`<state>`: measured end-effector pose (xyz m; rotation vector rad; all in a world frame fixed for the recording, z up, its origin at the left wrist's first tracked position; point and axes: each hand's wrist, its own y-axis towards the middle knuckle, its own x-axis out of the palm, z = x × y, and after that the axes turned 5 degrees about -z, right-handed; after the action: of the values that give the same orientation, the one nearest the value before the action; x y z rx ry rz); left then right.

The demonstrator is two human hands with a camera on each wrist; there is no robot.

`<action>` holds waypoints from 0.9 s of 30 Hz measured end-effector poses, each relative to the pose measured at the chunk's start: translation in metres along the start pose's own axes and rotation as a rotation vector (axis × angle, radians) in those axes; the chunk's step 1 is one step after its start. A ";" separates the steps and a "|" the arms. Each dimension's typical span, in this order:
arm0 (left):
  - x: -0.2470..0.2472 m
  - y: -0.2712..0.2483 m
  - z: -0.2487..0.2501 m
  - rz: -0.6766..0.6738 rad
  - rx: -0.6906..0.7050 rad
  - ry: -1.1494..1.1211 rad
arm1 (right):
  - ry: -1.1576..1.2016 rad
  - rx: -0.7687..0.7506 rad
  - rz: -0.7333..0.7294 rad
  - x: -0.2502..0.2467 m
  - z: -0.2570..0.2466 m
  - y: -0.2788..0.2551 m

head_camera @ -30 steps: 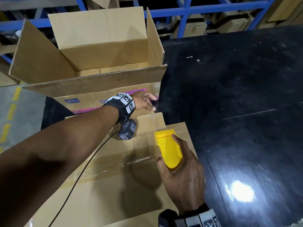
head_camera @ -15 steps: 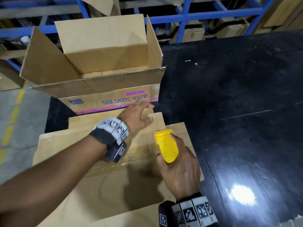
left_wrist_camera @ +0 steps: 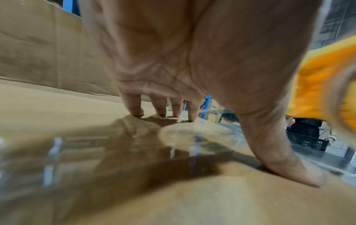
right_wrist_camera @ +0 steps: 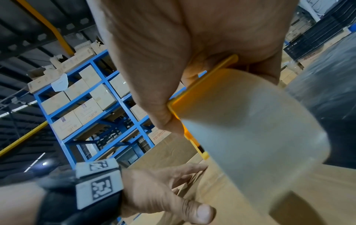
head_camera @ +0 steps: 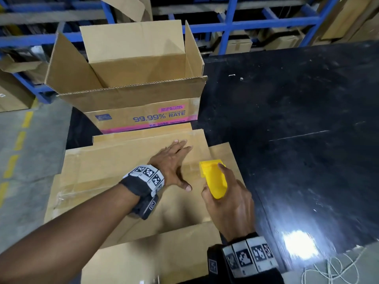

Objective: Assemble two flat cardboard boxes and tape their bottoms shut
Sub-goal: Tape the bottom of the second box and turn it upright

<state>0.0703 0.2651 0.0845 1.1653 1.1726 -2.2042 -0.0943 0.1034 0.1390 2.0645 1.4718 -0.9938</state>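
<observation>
A brown cardboard box (head_camera: 114, 173) lies bottom-up in front of me, a strip of clear tape (head_camera: 86, 191) running across its closed flaps. My left hand (head_camera: 174, 162) rests flat on that bottom, fingers (left_wrist_camera: 134, 109) straight and spread, thumb pressing the tape (left_wrist_camera: 173, 144). Just to its right my right hand (head_camera: 227, 203) grips a yellow tape dispenser (head_camera: 213, 179) with its front end on the box near the right edge. The roll of tape (right_wrist_camera: 250, 129) fills the right wrist view. A second box (head_camera: 131, 78) printed "99.99% RATE" stands upright behind, its top flaps open.
The boxes sit on a black glossy table (head_camera: 297, 130) that stretches far to the right. Blue shelving (head_camera: 246, 27) with stored cartons stands behind the table. Grey floor with yellow dashes (head_camera: 18, 140) lies left. A loose cord (head_camera: 328, 271) sits at the near right corner.
My left hand has drawn back from the upright box's front and come down flat on the taped box bottom. The right hand with the dispenser has stayed near the right edge.
</observation>
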 end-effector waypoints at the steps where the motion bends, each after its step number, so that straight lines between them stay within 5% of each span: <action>1: -0.001 -0.001 0.001 -0.002 0.001 -0.005 | 0.007 -0.003 0.005 -0.004 0.004 -0.014; 12: -0.002 0.000 -0.001 -0.024 -0.028 -0.016 | -0.070 0.068 -0.084 -0.034 0.035 -0.151; 27: -0.003 0.000 0.001 -0.028 -0.048 0.009 | -0.161 0.162 -0.188 0.019 0.085 -0.134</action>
<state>0.0717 0.2641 0.0870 1.1468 1.2456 -2.1808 -0.2421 0.1042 0.0782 1.9263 1.5667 -1.3604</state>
